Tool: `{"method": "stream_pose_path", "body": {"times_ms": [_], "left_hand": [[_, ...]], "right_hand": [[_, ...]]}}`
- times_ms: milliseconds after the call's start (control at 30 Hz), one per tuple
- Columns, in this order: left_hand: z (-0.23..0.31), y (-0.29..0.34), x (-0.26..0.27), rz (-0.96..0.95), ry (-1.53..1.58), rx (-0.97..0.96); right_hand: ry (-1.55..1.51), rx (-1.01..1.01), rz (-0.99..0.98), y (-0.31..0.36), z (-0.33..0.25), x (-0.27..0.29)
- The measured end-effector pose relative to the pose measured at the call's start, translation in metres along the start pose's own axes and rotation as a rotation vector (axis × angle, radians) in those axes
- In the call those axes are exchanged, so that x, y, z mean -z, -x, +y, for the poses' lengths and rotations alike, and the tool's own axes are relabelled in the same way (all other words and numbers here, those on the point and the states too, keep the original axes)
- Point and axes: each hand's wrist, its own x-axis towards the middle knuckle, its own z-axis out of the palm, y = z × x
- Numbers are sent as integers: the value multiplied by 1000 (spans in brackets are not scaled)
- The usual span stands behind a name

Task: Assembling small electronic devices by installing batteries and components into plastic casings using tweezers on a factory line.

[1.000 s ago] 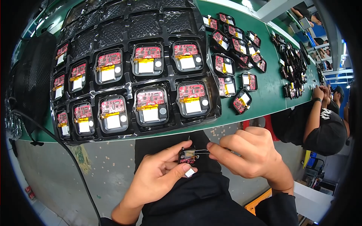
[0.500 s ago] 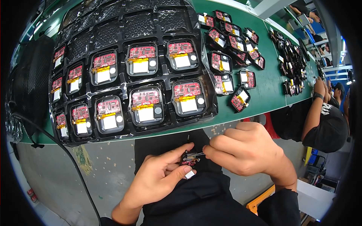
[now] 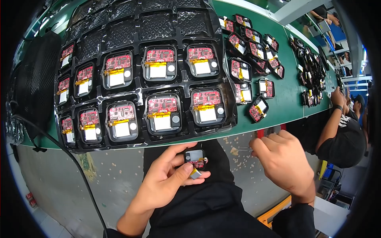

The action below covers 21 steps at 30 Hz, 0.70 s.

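Covered or unclear
Left hand (image 3: pixel 168 176) hides part of a small device (image 3: pixel 195 155); right hand (image 3: pixel 281 158), the rear of the tweezers (image 3: pixel 246 150) (prongs apparently blurred); far pile (image 3: pixel 311 75) indistinct.

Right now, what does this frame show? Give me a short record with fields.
Left hand: holding open black device housing with red circuit board; silver-grey battery beside thumb
Right hand: gripping tweezers, apart from the housing
Tray: black plastic, similar housings in nearer pockets
Bench: green, loose housings right of tray
Co-worker: black clothing, at right

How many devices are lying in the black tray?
11 devices: five in the nearest row, five in the second, one leftmost in the third; the tray's far end is unseen.
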Motion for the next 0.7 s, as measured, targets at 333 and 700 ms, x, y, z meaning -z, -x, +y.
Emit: {"method": "stream_pose_path", "body": {"times_ms": [333,700], "left_hand": [[-14,-7,-3,23,108,-16],[-37,-16,-15,275,170,-187]], "right_hand": [[-300,-369,33,-10,-20,-43],[-1563,-426,354,-17,-77,-112]]}}
